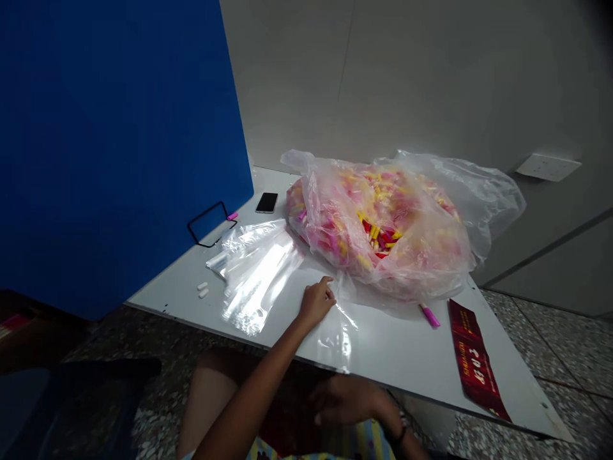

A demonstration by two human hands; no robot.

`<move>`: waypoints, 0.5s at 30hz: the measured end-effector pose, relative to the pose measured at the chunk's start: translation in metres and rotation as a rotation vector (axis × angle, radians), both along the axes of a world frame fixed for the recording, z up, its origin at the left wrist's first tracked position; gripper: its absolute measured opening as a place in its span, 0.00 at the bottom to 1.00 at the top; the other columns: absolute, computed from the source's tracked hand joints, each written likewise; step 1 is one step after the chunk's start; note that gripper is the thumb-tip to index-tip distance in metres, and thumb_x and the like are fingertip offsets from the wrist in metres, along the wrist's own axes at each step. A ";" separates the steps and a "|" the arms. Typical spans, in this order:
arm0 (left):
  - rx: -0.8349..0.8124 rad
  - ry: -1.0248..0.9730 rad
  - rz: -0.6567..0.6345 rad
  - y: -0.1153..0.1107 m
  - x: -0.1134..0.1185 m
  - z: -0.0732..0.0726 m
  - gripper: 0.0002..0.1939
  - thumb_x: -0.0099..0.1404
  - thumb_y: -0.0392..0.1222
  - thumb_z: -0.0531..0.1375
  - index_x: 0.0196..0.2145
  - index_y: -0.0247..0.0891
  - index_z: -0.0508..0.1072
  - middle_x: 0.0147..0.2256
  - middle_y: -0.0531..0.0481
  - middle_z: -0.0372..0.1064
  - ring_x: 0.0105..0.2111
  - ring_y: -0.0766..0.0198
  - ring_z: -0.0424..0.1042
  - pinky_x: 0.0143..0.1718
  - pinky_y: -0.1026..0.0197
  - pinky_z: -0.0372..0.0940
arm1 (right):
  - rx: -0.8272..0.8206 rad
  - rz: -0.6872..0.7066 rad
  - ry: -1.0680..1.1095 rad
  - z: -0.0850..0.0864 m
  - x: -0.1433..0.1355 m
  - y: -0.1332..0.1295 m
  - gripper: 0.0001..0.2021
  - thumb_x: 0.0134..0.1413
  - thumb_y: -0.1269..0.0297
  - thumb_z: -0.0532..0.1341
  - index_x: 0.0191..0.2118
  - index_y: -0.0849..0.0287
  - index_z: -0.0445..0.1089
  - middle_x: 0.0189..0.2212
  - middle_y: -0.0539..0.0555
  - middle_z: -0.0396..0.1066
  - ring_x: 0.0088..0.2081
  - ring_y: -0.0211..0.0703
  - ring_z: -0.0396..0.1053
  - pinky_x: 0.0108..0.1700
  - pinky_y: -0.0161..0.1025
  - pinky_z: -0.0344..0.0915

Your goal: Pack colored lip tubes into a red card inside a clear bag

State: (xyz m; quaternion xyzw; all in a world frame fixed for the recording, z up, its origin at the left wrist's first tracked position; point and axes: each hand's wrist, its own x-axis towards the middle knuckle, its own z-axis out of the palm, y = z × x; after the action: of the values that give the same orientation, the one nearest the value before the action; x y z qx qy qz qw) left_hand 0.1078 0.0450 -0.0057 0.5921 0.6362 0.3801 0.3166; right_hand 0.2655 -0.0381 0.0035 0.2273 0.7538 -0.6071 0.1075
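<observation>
A dark-screened phone [267, 202] lies near the back left corner of the bench [397, 361]. A red printed card [474, 358] runs beside the right edge, its lower end near the front. Along the left edge stands a blue panel [119, 128] – a thin black frame [205, 213] before it. Behind the back edge – a grey wall [407, 76].
</observation>
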 end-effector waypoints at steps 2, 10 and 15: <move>0.031 -0.079 -0.046 -0.004 -0.006 -0.007 0.12 0.53 0.32 0.61 0.38 0.37 0.73 0.30 0.51 0.73 0.33 0.64 0.72 0.40 0.63 0.64 | -0.179 0.159 0.224 0.042 0.027 0.027 0.31 0.47 0.48 0.66 0.54 0.64 0.68 0.42 0.61 0.74 0.43 0.48 0.73 0.47 0.40 0.68; 0.063 -0.602 -0.019 -0.004 -0.020 -0.016 0.11 0.55 0.45 0.63 0.26 0.32 0.75 0.25 0.47 0.74 0.24 0.64 0.72 0.30 0.63 0.66 | 0.482 -0.830 0.297 0.120 0.057 0.221 0.20 0.61 0.55 0.51 0.50 0.62 0.68 0.40 0.61 0.74 0.41 0.46 0.73 0.42 0.39 0.68; 0.110 -0.601 0.023 -0.004 -0.019 -0.014 0.20 0.62 0.52 0.56 0.36 0.30 0.76 0.31 0.42 0.76 0.26 0.62 0.74 0.32 0.61 0.67 | 0.797 -1.010 -0.279 0.062 0.027 0.289 0.14 0.51 0.64 0.57 0.37 0.71 0.73 0.38 0.71 0.73 0.44 0.59 0.71 0.45 0.47 0.65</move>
State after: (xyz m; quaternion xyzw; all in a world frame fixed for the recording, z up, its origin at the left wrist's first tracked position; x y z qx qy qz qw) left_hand 0.0890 0.0411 -0.0196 0.4624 0.4991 0.5756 0.4536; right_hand 0.2923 0.2508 0.0651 0.6519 0.7007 -0.2222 -0.1863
